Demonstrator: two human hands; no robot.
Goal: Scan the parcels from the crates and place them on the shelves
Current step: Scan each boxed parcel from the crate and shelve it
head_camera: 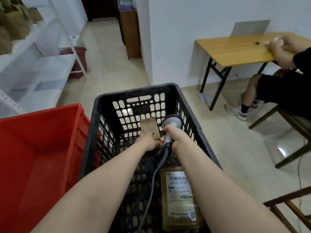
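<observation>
Pale floor tiles (109,47) are surrounding a black perforated crate (134,91). Toward its twelve o'clock wall, the outstretched left hand (148,140) is pinching a flat cardboard parcel (149,126); at its three o'clock, the right hand (176,138) is clenching a grey scanner (171,122).

the black perforated plastic crate (99,106) stood just right of the red solid-walled plastic crate (42,148). inside it, toward the far wall, the left hand (148,140) held a small brown cardboard parcel (149,126), with the grey handheld scanner (171,123) right of it in the right hand (175,137). a brown labelled parcel (180,199) lay at the near end. white metal shelves (33,64) stood behind left, a yellow-topped folding table (235,49) behind right.
</observation>
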